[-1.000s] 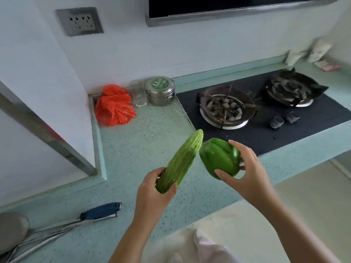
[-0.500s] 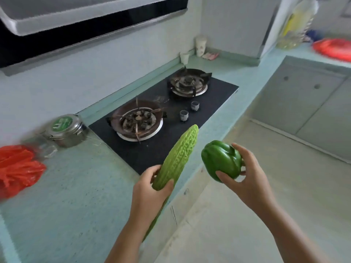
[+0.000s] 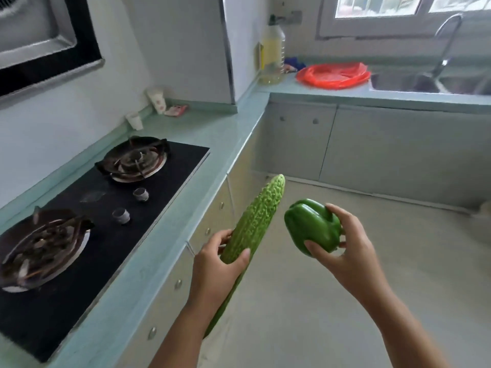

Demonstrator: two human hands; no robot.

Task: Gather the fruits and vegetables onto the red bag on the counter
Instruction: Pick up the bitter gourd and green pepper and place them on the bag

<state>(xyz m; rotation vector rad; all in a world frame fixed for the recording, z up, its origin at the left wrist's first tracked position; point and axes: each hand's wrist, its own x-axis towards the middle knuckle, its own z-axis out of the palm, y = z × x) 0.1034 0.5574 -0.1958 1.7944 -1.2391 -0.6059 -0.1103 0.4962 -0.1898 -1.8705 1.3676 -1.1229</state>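
My left hand grips a long, bumpy, light green bitter gourd around its middle, tip pointing up and away. A glossy green bell pepper sits in my right hand, fingers wrapped round its right side. Both are held in the air over the floor, beside the counter edge. A flattened red bag lies on the far counter, to the left of the sink, well beyond both hands.
A black two-burner gas hob fills the left counter. A yellow oil bottle stands left of the red bag. The steel sink with its tap is at the far right. Grey cabinet doors line the corner; bare floor lies between.
The view has swung right, from the left end of the counter past the hob to the far counter and sink. Both hands still hold the gourd and the pepper, now over the floor.
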